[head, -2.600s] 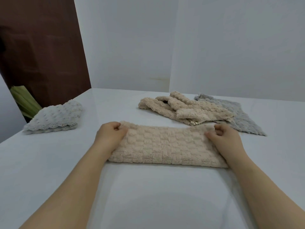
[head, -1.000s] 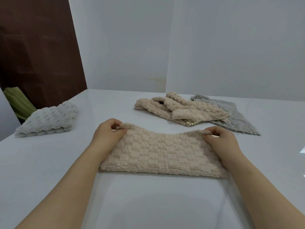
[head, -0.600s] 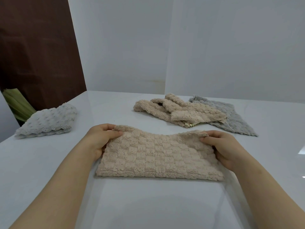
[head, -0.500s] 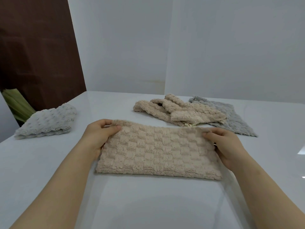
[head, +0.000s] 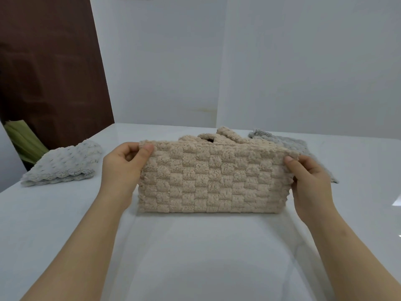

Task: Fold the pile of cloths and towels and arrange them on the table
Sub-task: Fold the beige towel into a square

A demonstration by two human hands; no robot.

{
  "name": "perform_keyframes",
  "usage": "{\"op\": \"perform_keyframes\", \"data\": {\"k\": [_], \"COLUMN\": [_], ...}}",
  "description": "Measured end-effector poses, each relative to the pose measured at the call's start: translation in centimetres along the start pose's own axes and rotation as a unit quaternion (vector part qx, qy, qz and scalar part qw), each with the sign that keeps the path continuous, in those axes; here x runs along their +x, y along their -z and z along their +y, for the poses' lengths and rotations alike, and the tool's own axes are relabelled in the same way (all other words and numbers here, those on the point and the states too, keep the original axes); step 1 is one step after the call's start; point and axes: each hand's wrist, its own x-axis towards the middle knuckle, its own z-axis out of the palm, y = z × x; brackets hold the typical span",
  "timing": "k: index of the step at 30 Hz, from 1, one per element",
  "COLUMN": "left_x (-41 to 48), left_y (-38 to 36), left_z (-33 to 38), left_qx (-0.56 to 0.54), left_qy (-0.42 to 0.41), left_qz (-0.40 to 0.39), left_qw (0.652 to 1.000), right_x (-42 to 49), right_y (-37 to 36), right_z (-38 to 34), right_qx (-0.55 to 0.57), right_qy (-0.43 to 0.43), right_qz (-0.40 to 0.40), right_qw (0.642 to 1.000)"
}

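Counter (head: 195, 257) nearest the person. Both forearms reach forward over it, one on each side.

Left hand (head: 121, 168): thumb and curled fingers pinch the top-left corner of the beige checkered towel (head: 212, 179). Right hand (head: 308, 181): same pinch on the top-right corner, sitting a bit lower than the left.

Towel is held up by its top edge and faces the person. Its bottom edge looks to be touching the counter. It looks doubled over already. Long axis runs left-right, straight across the body, with one hand at each end. Neither hand is nearer, so the grip is symmetric.

Judgement: the next fold is end-to-end across that long axis, one hand carrying its corner over to the other. The top edge sags toward the right, so it probably needs levelling before the corners will match.

Just behind the towel and partly hidden is the unfolded beige cloth heap (head: 225, 132). A grey cloth (head: 280, 142) lies flat to its right. Well apart on the left sits a folded pale grey towel (head: 65, 164), the likely stacking spot, which is on the left hand's side.
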Motion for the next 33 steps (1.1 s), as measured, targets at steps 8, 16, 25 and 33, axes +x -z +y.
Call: {"op": "perform_keyframes", "data": {"k": [8, 16, 25, 33], "left_x": [-0.6, -0.3, -1.0, -1.4], "left_y": [-0.1, 0.0, 0.1, -0.7], "left_z": [0.7, -0.6, -1.4, -2.5], "left_qx": [0.011, 0.055, 0.304, 0.297], "left_qy": [0.002, 0.178, 0.145, 0.062], "left_qz": [0.007, -0.06, -0.315, -0.24], "left_qw": [1.0, 0.981, 0.887, 0.922], "right_x": [-0.2, 0.0, 0.2, 0.2], "right_y": [-0.3, 0.1, 1.2, 1.0], "right_z": [-0.7, -0.1, 0.9, 1.0], "right_qx": [-0.019, -0.162, -0.48, -0.442], "right_qy": [0.039, -0.033, -0.141, -0.021], "right_qz": [0.038, 0.027, -0.101, -0.05], "right_qw": [0.998, 0.986, 0.86, 0.896]}}
